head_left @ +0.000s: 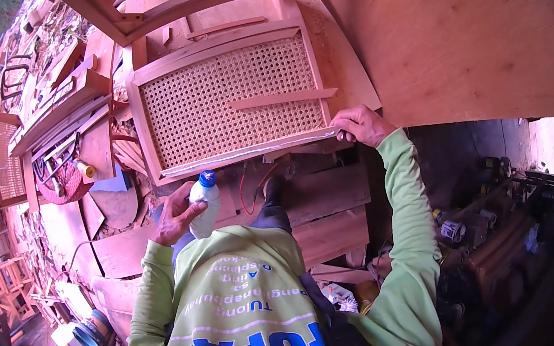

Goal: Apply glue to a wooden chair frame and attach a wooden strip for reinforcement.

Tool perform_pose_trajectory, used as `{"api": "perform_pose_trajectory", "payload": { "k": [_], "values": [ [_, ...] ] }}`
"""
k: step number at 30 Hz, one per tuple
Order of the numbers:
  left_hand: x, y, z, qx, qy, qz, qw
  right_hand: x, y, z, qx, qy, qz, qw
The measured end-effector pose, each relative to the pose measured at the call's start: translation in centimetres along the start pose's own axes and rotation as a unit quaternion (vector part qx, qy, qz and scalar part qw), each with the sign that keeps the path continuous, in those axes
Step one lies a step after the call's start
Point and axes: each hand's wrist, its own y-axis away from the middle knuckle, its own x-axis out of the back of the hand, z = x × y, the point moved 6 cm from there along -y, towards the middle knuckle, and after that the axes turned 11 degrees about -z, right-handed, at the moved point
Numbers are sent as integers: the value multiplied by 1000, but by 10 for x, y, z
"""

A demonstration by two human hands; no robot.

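A wooden frame [152, 130] with a woven cane panel [230, 100] in it lies on the bench before me. Along its near edge runs a wet-looking white line of glue [244, 158]. My right hand [361, 125] is at the frame's near right corner, its fingers curled closed over the edge where the glue line ends. Close to my body, my left hand [178, 214] grips a white plastic bottle [205, 211] with a blue cap, held upright near the frame's near left corner. A thin wooden strip [283, 99] lies loose across the cane.
Beyond the panel stands a wooden chair frame [205, 4]. A large plywood sheet [468, 51] covers the far right. Curved wooden parts [66, 103] are stacked at left, beside a red mesh bag [65, 187]. Boards lie under the bench, and dark machinery [488, 215] stands at right.
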Motion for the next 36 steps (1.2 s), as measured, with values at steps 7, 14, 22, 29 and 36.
{"api": "perform_pose_trajectory", "payload": {
  "k": [7, 14, 22, 29, 36],
  "values": [
    [6, -1, -10, -8, 17, 9, 1000, 4, 4, 8, -29, -14, 4, 999],
    [8, 2, -21, -5, 8, 23, 1000, 6, 4, 8, -15, -24, 15, 1000],
    [7, 5, -21, -6, 41, 15, 999, 1, 7, -10, -2, -1, 21, 1000],
    [32, 18, 40, -91, 50, 84, 991, 1, 10, -10, 25, -2, 20, 999],
    [96, -27, 92, -129, -28, 157, 979, -1, 24, 7, -26, -15, 43, 999]
  ]
}}
